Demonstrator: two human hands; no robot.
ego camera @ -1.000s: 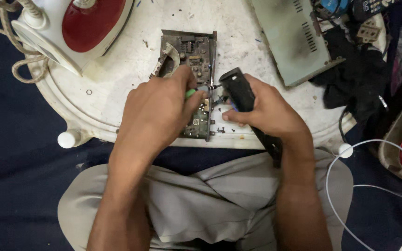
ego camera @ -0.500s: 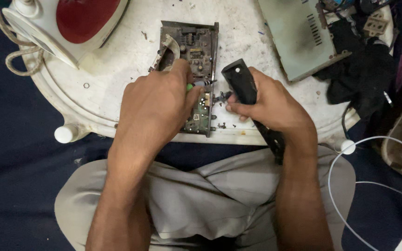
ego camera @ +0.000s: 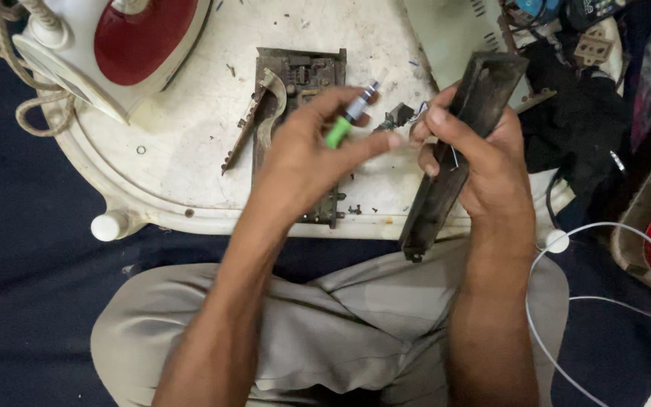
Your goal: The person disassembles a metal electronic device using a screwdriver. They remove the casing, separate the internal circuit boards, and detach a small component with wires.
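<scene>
Hands above a dismantled circuit board on a white table

Left hand (ego camera: 307,162), raised over the table, pinches a small tool with a green handle and metal tip (ego camera: 346,122) between thumb and fingertips; the grip is narrow and closed on the handle, the tip pointing up and to the right. Right hand (ego camera: 484,154) is wrapped around a long dark housing (ego camera: 457,147), held tilted, its upper end above the table and its lower end reaching past the table edge toward the lap. A small dark component with thin wires (ego camera: 399,115) sits between the two hands, just beside the right fingertips; whether it is attached to the housing cannot be told. Beneath the left hand lies a brown circuit board (ego camera: 299,75), flat on the round white table (ego camera: 182,158), with a curved metal bracket (ego camera: 265,102) resting along its left edge. A white and red clothes iron (ego camera: 107,49) stands at the table's upper left. A grey perforated metal cover (ego camera: 446,30) lies at the upper right, and a white cable (ego camera: 604,279) loops at the right of the lap.
</scene>
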